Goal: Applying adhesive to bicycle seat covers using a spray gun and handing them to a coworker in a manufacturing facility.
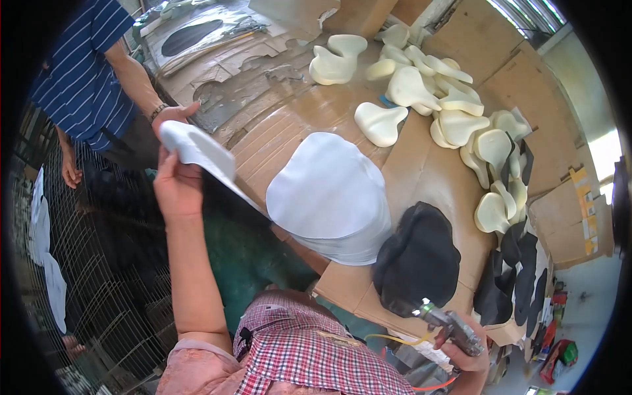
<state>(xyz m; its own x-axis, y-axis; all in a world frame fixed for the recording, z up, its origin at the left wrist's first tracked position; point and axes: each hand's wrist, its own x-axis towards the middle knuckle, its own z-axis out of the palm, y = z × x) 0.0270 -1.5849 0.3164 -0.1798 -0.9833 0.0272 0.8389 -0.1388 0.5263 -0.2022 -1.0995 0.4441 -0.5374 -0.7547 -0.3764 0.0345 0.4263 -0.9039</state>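
Raised at the left, my left hand (179, 187) pinches a thin white cut piece (201, 150) that curls and hangs toward the table. Another person's hand (172, 117) is at the far end of this piece; whether it grips it is unclear. My right hand (469, 352), low at the right, is wrapped around a metal spray gun (454, 329) with an orange hose and a yellow tube about it. Before me lies a stack of rounded white cut pieces (322, 187). Beside it, near the gun's nozzle, sits a stack of black cut pieces (421, 253).
Cream foam saddle-shaped pads (411, 89) crowd the table's far right, some piled up. Cardboard (421, 158) covers the table. Black pieces (520, 270) hang at its right edge. A wire rack (112, 263) stands left, beside a person in a striped shirt (89, 72).
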